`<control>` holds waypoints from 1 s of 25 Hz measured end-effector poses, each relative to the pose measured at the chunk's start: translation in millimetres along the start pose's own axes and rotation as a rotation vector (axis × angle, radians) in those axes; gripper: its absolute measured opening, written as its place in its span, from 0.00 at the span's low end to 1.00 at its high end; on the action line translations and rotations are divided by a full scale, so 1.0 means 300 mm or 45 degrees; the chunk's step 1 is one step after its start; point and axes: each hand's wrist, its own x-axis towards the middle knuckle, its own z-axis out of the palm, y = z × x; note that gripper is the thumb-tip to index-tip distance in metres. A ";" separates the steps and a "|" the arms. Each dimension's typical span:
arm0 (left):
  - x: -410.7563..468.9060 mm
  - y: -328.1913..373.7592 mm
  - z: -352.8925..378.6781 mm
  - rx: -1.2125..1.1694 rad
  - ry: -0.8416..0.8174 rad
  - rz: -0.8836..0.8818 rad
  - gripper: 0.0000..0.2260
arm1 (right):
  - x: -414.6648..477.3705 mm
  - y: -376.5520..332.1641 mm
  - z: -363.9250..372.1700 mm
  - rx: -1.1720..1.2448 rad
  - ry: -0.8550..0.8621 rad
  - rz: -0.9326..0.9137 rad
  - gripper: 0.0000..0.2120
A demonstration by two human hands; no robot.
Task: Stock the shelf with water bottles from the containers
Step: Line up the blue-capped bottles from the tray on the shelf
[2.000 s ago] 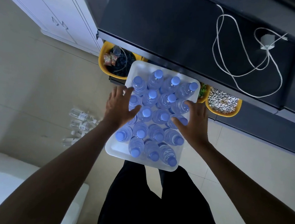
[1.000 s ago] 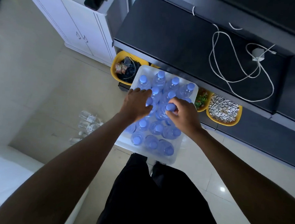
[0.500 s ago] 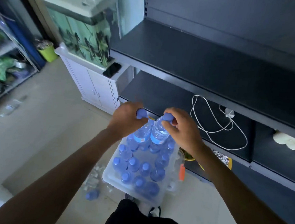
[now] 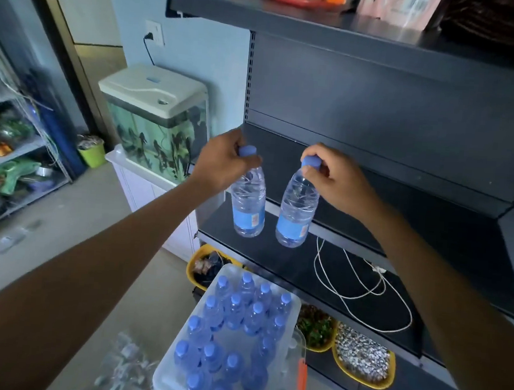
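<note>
My left hand (image 4: 221,164) grips the blue cap of a clear water bottle (image 4: 247,206), which hangs upright in front of the dark shelf (image 4: 358,184). My right hand (image 4: 334,177) pinches the cap of a second water bottle (image 4: 295,214), tilted slightly, just right of the first. Both bottles are held in the air at the height of the middle shelf's front edge. Below on the floor, a clear plastic container (image 4: 286,348) holds several more blue-capped bottles.
A white cable (image 4: 362,292) lies on the lower shelf. Yellow bowls (image 4: 361,372) of goods sit under it beside the container. A fish tank (image 4: 156,125) on a white cabinet stands left of the shelf. Loose bottles lie on the floor at bottom left.
Both hands have lifted a bottle each out of the container, from just above it up to the middle shelf's level. The view has tilted upward.
</note>
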 end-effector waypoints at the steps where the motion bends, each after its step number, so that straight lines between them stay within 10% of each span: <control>1: 0.047 0.000 0.005 0.038 -0.008 0.007 0.11 | 0.041 0.018 -0.010 -0.042 -0.043 0.001 0.02; 17: 0.592 -0.211 0.162 0.130 -0.118 0.140 0.08 | 0.443 0.210 0.174 -0.522 0.005 0.365 0.11; 25: 0.557 -0.549 0.264 -0.239 -0.496 0.074 0.29 | 0.425 0.289 0.250 -0.375 0.248 0.414 0.20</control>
